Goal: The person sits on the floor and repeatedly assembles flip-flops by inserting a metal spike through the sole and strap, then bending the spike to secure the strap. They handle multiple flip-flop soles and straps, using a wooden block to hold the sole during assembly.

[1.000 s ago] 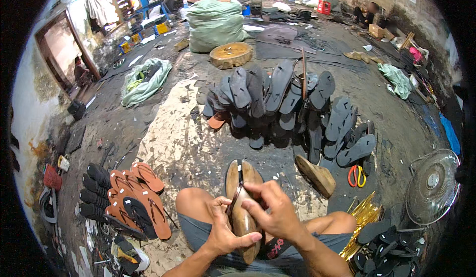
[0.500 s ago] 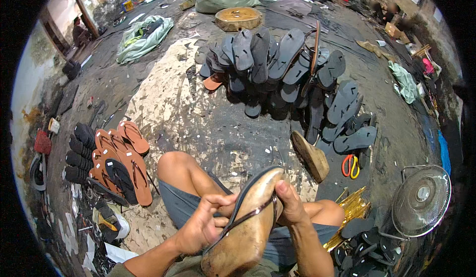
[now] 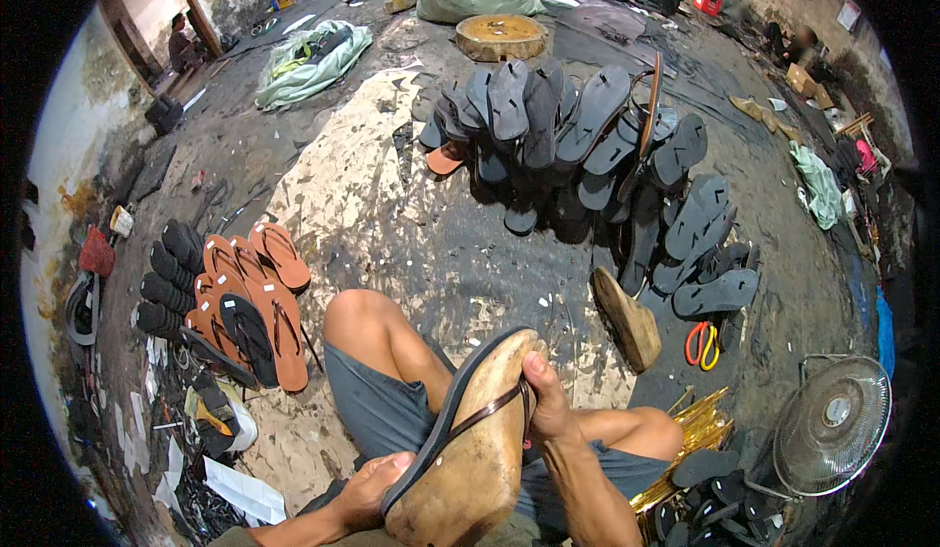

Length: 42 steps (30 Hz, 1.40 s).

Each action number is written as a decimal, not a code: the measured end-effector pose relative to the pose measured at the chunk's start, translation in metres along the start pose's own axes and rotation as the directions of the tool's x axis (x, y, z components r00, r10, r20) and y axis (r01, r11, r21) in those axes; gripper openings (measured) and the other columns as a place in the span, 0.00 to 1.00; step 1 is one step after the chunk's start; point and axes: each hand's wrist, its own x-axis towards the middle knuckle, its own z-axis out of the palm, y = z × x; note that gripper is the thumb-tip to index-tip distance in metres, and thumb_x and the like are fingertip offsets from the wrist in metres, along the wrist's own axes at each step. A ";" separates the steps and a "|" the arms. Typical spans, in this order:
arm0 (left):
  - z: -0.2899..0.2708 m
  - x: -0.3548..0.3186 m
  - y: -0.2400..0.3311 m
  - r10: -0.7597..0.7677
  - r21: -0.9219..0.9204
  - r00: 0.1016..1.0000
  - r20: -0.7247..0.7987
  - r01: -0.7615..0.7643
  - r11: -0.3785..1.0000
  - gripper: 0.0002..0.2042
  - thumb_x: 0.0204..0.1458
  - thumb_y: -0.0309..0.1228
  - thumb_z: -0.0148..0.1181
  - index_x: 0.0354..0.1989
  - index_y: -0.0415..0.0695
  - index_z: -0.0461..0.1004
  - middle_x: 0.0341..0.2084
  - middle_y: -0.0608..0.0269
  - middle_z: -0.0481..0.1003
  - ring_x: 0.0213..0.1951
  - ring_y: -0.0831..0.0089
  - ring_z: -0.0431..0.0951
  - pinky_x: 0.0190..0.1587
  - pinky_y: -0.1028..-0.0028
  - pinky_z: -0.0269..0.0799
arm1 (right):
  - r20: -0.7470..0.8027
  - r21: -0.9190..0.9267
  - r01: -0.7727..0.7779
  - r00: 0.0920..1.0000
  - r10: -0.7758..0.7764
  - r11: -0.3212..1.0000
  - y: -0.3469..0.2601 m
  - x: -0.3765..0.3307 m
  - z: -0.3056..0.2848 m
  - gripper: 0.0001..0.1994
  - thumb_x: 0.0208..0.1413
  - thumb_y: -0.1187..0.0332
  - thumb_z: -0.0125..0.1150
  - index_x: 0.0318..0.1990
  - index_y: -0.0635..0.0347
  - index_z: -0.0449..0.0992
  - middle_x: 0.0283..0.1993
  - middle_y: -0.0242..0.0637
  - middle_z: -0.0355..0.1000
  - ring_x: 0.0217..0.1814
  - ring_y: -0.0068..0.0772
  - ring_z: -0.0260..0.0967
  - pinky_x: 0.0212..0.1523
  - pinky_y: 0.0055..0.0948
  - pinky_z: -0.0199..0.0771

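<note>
Over my lap a wooden shoe last [image 3: 468, 478] sits fitted into a flip-flop [image 3: 446, 415], its toe end tilted up and away from me. The flip-flop's dark sole lies along the last's left side, and its shiny brown strap [image 3: 487, 414] crosses the wood. My right hand [image 3: 550, 405] is closed round the right side near the toe, with the thumb pressed on the wood beside the strap. My left hand [image 3: 370, 486] is closed at the sole's heel edge; most of its fingertips are hidden.
Another wooden last [image 3: 627, 324] lies ahead right, near red-and-yellow-handled scissors [image 3: 702, 345]. Many dark flip-flops [image 3: 597, 116] are heaped ahead. Brown flip-flops [image 3: 279, 322] lie at left. A fan [image 3: 832, 425] and golden strips [image 3: 690, 449] are at right. A round wood block [image 3: 501, 36] stands farther off.
My left hand has slid from beside the strap down to the heel end and closed there. The last and flip-flop have shifted slightly left. My right hand keeps its hold.
</note>
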 end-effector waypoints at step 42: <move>0.057 0.107 0.074 0.422 0.385 0.869 0.259 -0.493 0.780 0.43 0.62 0.27 0.62 0.77 0.33 0.35 0.67 0.50 0.61 0.67 0.66 0.64 0.68 0.67 0.61 | -0.157 -0.510 0.274 0.902 -0.402 0.815 0.003 -0.021 0.032 0.33 0.66 0.66 0.61 0.70 0.64 0.48 0.58 0.50 0.70 0.53 0.34 0.72 0.52 0.32 0.76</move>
